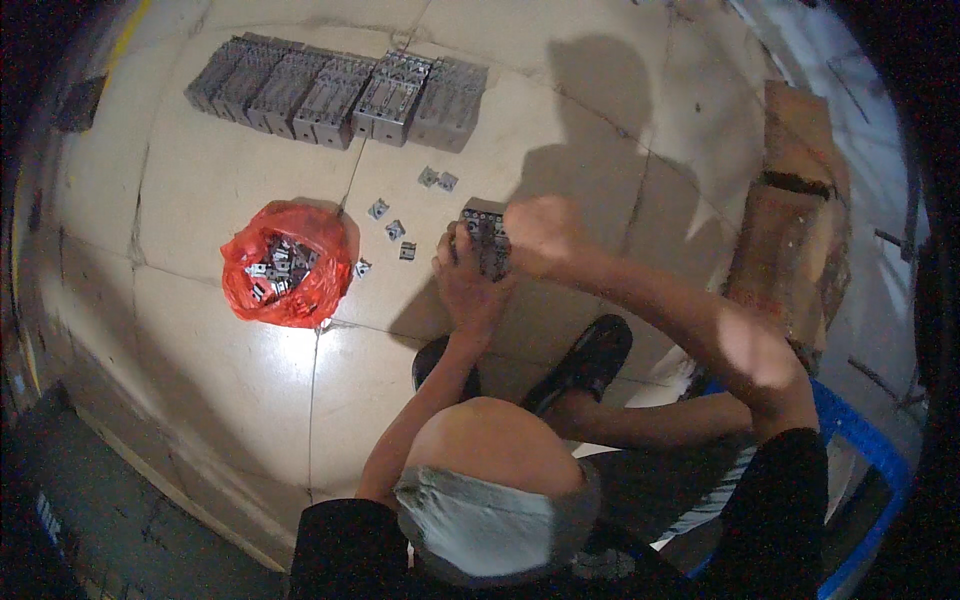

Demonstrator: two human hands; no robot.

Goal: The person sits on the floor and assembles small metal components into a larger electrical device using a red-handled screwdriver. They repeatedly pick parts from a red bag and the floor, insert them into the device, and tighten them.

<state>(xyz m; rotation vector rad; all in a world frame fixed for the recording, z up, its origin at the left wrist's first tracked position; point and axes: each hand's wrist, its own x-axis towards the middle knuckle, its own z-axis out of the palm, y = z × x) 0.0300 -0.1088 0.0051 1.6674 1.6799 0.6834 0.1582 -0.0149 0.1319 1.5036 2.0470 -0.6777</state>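
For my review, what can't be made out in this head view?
In the head view:
Right hand: blurred; whether its grip holds anything is unclear.
Dark-grey rectangular block: left hand covers part.
Translucent red plastic bag: small silvery pieces hide its bottom.
Curved blue frame: right arm hides part; lower edge cuts it.

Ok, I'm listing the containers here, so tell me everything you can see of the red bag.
The red bag looks like thin, slightly shiny plastic, crumpled and creased all round. Its mouth gapes upward, the bunched rim circling a jumble of small metal-looking parts. It sits on the pale tiled floor, to the left of the left hand. Neither hand touches it. One loose part lies by its right edge; whether they touch is unclear.
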